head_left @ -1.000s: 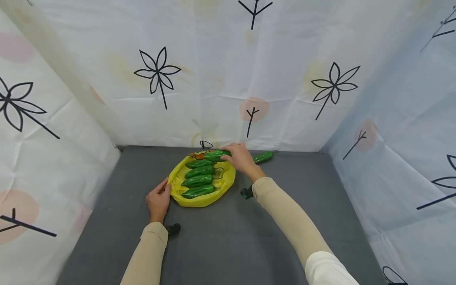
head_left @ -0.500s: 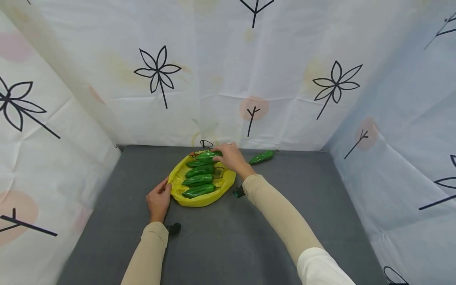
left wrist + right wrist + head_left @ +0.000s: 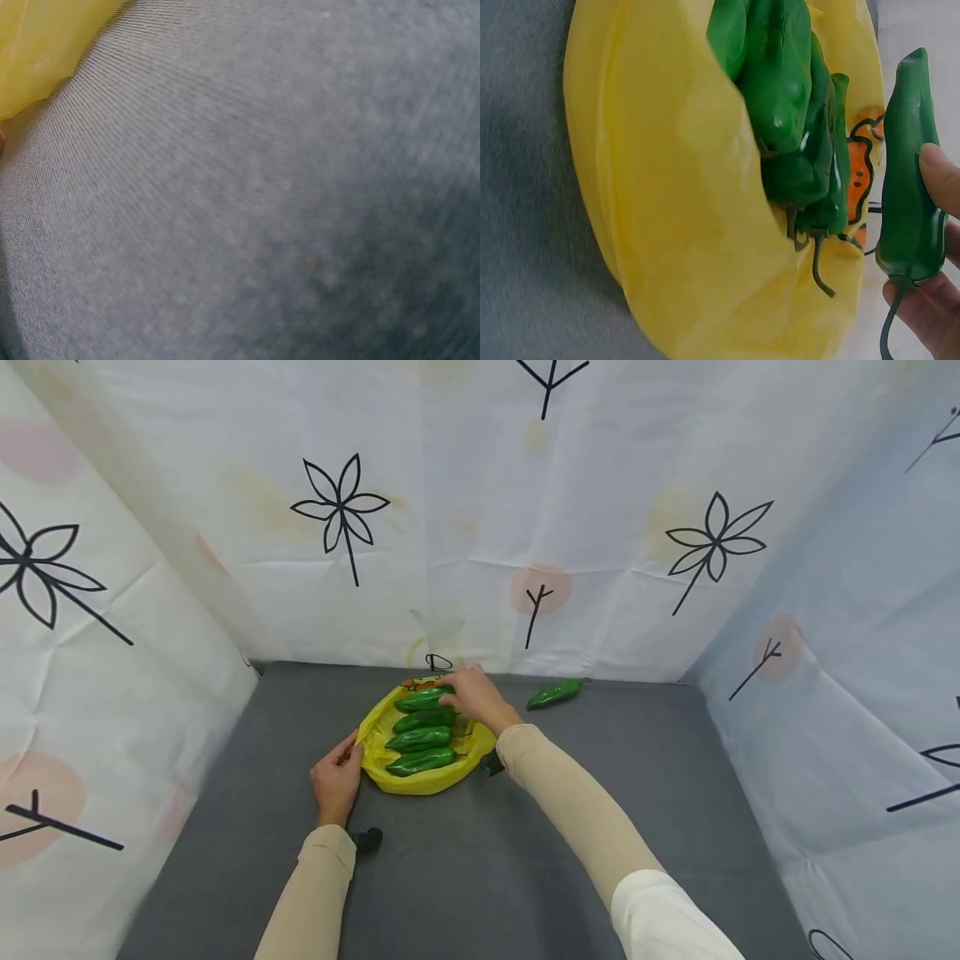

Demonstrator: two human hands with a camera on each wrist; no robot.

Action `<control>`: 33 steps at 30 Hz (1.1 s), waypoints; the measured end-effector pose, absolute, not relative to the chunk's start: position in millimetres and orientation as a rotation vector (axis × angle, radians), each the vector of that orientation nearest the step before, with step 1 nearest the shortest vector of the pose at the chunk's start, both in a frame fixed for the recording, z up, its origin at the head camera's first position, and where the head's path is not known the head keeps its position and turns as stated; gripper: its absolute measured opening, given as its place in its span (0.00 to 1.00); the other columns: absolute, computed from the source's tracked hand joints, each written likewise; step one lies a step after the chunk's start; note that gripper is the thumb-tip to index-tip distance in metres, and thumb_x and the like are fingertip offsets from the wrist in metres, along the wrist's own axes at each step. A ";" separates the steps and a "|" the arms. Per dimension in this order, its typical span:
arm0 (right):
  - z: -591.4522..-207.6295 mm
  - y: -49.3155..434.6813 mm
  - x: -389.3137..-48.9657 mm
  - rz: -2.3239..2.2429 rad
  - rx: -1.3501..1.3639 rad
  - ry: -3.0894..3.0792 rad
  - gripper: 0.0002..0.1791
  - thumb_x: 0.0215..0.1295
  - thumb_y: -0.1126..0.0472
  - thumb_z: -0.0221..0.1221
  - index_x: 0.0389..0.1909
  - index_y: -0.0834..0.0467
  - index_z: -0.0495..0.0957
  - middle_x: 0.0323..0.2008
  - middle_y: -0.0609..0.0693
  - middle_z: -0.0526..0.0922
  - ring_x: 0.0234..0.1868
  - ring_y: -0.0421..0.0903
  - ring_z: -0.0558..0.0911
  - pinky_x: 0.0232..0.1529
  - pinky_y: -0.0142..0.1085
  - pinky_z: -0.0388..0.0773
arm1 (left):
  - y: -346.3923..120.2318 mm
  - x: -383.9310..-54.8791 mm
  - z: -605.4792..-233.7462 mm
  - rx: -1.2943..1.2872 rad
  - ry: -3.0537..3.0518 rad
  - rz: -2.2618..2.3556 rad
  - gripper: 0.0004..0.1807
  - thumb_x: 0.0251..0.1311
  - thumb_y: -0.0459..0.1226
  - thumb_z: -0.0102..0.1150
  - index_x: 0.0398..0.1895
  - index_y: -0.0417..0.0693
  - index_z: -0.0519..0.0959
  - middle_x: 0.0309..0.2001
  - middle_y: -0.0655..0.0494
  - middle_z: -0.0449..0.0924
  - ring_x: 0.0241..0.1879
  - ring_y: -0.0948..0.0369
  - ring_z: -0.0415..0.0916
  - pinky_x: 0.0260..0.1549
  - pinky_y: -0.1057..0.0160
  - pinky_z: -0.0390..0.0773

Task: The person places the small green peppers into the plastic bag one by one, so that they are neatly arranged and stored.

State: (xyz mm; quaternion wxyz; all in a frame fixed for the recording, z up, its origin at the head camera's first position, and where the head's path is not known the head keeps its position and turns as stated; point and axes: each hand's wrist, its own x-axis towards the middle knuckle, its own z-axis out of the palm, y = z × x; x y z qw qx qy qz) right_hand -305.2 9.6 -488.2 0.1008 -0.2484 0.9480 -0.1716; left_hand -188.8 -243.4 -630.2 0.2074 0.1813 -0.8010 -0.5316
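A yellow plastic bag (image 3: 393, 785), its rim opened into a round shape, lies on the grey table with several green peppers (image 3: 418, 739) side by side in it. My left hand (image 3: 335, 781) pinches the bag's left rim. In the left wrist view only a corner of the bag (image 3: 45, 52) shows. My right hand (image 3: 478, 697) holds another green pepper (image 3: 911, 172) between thumb and fingers over the far part of the bag, its stem pointing back toward the palm side. The right wrist view has the peppers in the bag (image 3: 780, 90) beside the held one.
One more green pepper (image 3: 555, 694) lies on the grey table (image 3: 450, 877) right of the bag, near the back edge. White patterned cloth (image 3: 465, 510) hangs behind and on both sides. An orange print (image 3: 859, 180) marks the bag's far side.
My right hand has moved left and slightly down with the pepper, farther over the bag. The left hand stays on the rim. The loose pepper at right is now fully uncovered.
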 end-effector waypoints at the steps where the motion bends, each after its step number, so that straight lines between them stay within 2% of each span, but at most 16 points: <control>1: -489.2 8.1 -305.7 -0.512 -0.731 2.794 0.24 0.73 0.52 0.60 0.68 0.51 0.77 0.63 0.48 0.83 0.65 0.50 0.79 0.78 0.49 0.57 | -243.3 -188.7 -630.0 0.504 -2.230 -1.482 0.17 0.68 0.46 0.64 0.58 0.61 0.86 0.49 0.50 0.90 0.34 0.88 0.75 0.35 0.88 0.70; 7: -497.4 1.1 -305.8 -0.531 -0.690 2.781 0.24 0.73 0.52 0.60 0.68 0.51 0.77 0.63 0.48 0.83 0.66 0.51 0.78 0.79 0.48 0.58 | -241.0 -186.2 -631.4 0.514 -2.234 -1.486 0.17 0.68 0.47 0.64 0.58 0.61 0.86 0.49 0.49 0.90 0.34 0.87 0.75 0.36 0.87 0.71; 11: -501.7 -4.0 -306.1 -0.480 -0.662 2.803 0.24 0.74 0.49 0.59 0.68 0.49 0.77 0.64 0.47 0.82 0.66 0.50 0.78 0.80 0.49 0.54 | -240.8 -185.6 -632.5 0.507 -2.232 -1.482 0.17 0.68 0.47 0.63 0.58 0.61 0.85 0.49 0.50 0.90 0.35 0.87 0.75 0.36 0.87 0.70; 26: -503.8 -8.3 -304.1 -0.520 -0.627 2.758 0.24 0.74 0.49 0.59 0.68 0.47 0.77 0.67 0.48 0.79 0.73 0.54 0.71 0.78 0.50 0.59 | -240.7 -188.4 -633.4 0.494 -2.224 -1.479 0.17 0.68 0.47 0.64 0.58 0.61 0.86 0.48 0.49 0.90 0.35 0.87 0.76 0.35 0.87 0.71; 30: -505.1 -10.0 -305.4 -0.505 -0.645 2.771 0.23 0.75 0.50 0.58 0.67 0.48 0.78 0.66 0.47 0.80 0.70 0.51 0.74 0.79 0.48 0.57 | -242.8 -189.4 -633.0 0.505 -2.223 -1.477 0.17 0.68 0.46 0.64 0.58 0.62 0.86 0.49 0.50 0.90 0.35 0.87 0.75 0.36 0.87 0.71; 33: -507.6 -10.7 -306.9 -0.505 -0.645 2.781 0.22 0.75 0.52 0.59 0.67 0.49 0.78 0.65 0.48 0.82 0.65 0.49 0.79 0.76 0.47 0.64 | -243.0 -189.1 -631.4 0.494 -2.221 -1.492 0.17 0.68 0.44 0.63 0.59 0.61 0.85 0.51 0.50 0.89 0.36 0.87 0.75 0.37 0.87 0.71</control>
